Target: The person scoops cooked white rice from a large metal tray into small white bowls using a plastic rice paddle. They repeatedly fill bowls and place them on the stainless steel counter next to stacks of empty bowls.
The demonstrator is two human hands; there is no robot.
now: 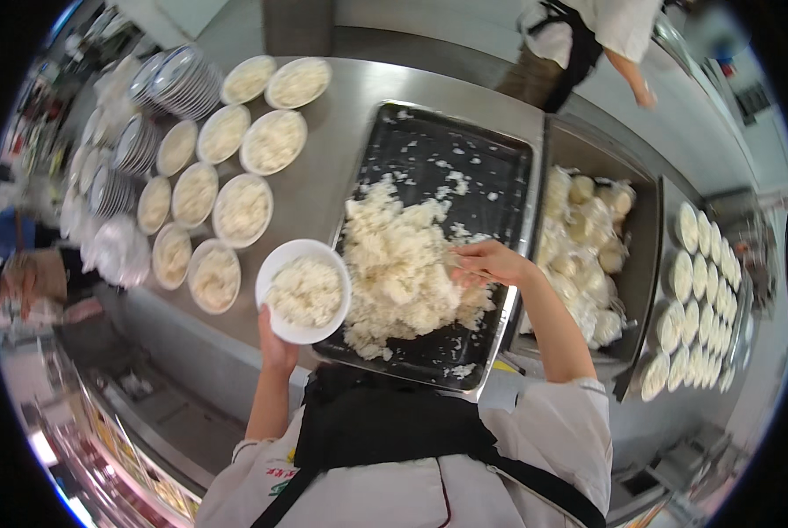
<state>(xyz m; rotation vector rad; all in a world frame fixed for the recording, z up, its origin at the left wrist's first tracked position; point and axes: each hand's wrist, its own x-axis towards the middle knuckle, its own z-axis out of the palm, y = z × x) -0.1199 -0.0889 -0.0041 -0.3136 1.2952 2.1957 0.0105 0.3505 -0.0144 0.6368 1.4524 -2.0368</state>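
My left hand (278,345) grips a white bowl (301,334) by its near left side, tilted slightly over the left edge of the tray. A mound of white rice (307,286) fills it. My right hand (493,264) is at the right side of a large rice heap (398,264), fingers curled in against the grains. Whatever those fingers hold, if anything, is hidden. The heap lies in a black rectangular tray (491,158) with a shiny rim, and loose clumps are scattered over the tray's far part.
Several rice-filled bowls (243,211) stand in rows on the steel table (346,114), with stacked plates (183,84) behind. Right of the tray, a deep metal bin (645,264) holds clear bags; beyond are rows of pale oval pieces (678,275). A person (579,44) stands across the table.
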